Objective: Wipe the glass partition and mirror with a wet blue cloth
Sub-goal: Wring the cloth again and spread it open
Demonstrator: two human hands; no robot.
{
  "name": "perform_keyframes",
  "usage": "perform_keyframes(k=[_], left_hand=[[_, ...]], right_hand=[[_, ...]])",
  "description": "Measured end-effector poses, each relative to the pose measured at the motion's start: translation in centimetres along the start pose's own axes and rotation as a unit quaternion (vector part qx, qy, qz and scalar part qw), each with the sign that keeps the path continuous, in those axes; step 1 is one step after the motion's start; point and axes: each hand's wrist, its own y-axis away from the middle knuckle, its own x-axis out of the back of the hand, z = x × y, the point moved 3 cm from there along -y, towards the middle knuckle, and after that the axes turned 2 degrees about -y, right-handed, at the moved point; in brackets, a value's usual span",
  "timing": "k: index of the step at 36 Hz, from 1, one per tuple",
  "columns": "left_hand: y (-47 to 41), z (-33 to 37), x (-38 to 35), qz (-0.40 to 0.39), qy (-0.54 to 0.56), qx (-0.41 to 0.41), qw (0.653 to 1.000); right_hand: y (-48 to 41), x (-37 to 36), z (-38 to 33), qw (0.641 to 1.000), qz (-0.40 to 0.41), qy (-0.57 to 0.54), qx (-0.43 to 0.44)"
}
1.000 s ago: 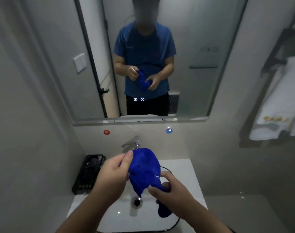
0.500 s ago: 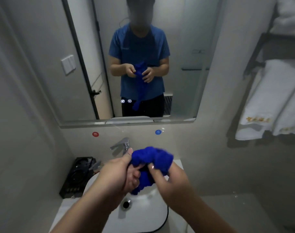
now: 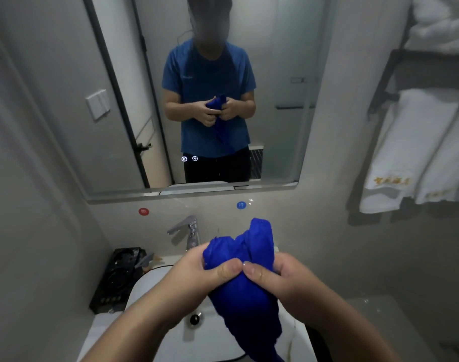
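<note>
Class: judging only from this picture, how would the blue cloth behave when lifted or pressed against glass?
The blue cloth is probably floppy: it bunches between both hands and its tail droops over the sink. Likely light and unbreakable. Wetness cannot be seen.

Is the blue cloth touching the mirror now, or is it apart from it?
Apart. The head view shows the blue cloth held in both hands over the sink, well below the mirror.

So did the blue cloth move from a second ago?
Yes. The blue cloth was stretched down toward the drain; now both hands bunch it higher, its top rising beside the faucet, over the sink.
</note>
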Motion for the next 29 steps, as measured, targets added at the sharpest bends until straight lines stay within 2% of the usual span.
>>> perform_keyframes(k=[1, 3, 5, 7, 10, 12, 14, 16, 19, 23, 29], left_hand=[[0.2, 0.1, 0.1, -0.007, 0.003, -0.003, 1.0], [0.2, 0.4, 0.5, 0.036, -0.044, -0.035, 0.998], [-0.1, 0.9, 1.1, 0.117, -0.188, -0.08, 0.972], [0.0, 1.5, 1.4, 0.163, -0.275, -0.117, 0.94], [0.5, 2.4, 1.2, 0.186, -0.264, -0.159, 0.933], [0.5, 2.7, 1.0, 0.155, -0.23, -0.135, 0.951], [0.3, 2.3, 0.7, 0.064, -0.193, -0.065, 0.977], [0.2, 1.8, 0.6, -0.013, -0.191, -0.03, 0.981], [0.1, 2.1, 0.6, 0.005, -0.243, -0.082, 0.967], [-0.2, 2.5, -1.0, -0.02, -0.182, -0.103, 0.978], [0.1, 3.9, -1.9, 0.039, -0.229, -0.138, 0.963]], right_hand=[[0.2, 0.1, -0.1, 1.0, -0.005, 0.004, -0.005], [0.4, 0.3, -0.4, 0.999, 0.032, 0.027, -0.012], [0.4, 0.5, -0.5, 0.994, 0.099, 0.05, -0.006], [0.5, 0.7, -0.7, 0.986, 0.157, 0.055, 0.008], [1.0, 0.8, -1.1, 0.983, 0.18, 0.018, 0.037], [1.4, 1.0, -1.5, 0.981, 0.185, -0.008, 0.059], [1.8, 1.2, -1.8, 0.979, 0.185, -0.012, 0.087], [2.1, 1.4, -2.0, 0.979, 0.172, -0.002, 0.108], [2.2, 1.4, -1.8, 0.986, 0.131, 0.024, 0.104], [2.0, -0.1, -1.5, 0.994, 0.056, 0.021, 0.092], [2.2, 0.1, -1.5, 0.99, 0.074, 0.036, 0.112]])
